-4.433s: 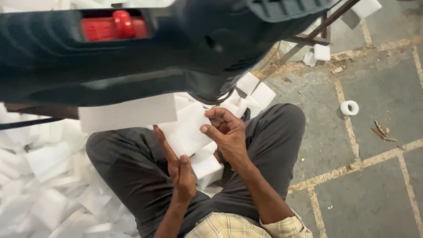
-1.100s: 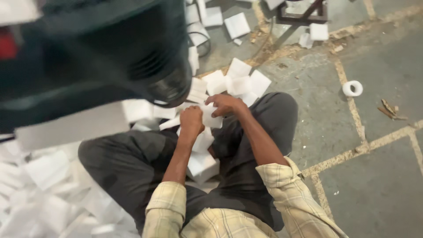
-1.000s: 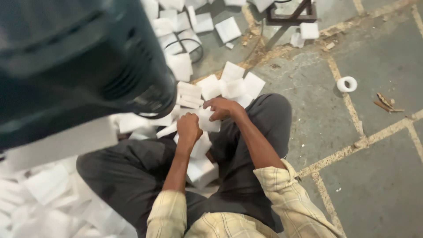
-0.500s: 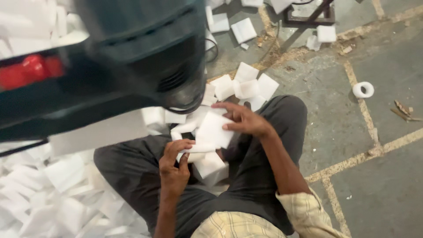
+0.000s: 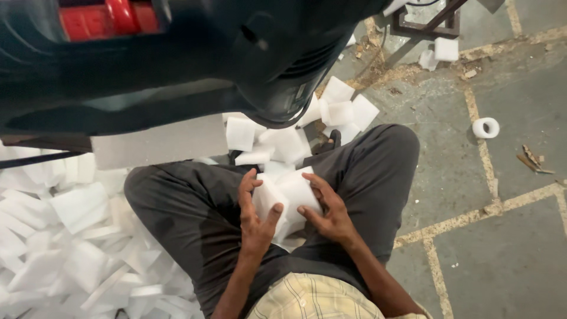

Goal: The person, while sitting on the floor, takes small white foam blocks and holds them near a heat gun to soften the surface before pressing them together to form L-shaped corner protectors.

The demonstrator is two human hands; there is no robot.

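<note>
At far left, a heap of white foam offcuts (image 5: 71,236) covers the floor beside your crossed legs in dark trousers (image 5: 189,218). Your left hand (image 5: 255,215) curls around the left edge of a white foam piece (image 5: 290,194) held over your lap, thumb pressed on its face. Your right hand (image 5: 328,208) grips its right side, fingers spread across it. A blurred dark power tool (image 5: 177,53) fills the top. Farther right, a white tape roll (image 5: 485,127) lies on the stone floor (image 5: 502,260).
</note>
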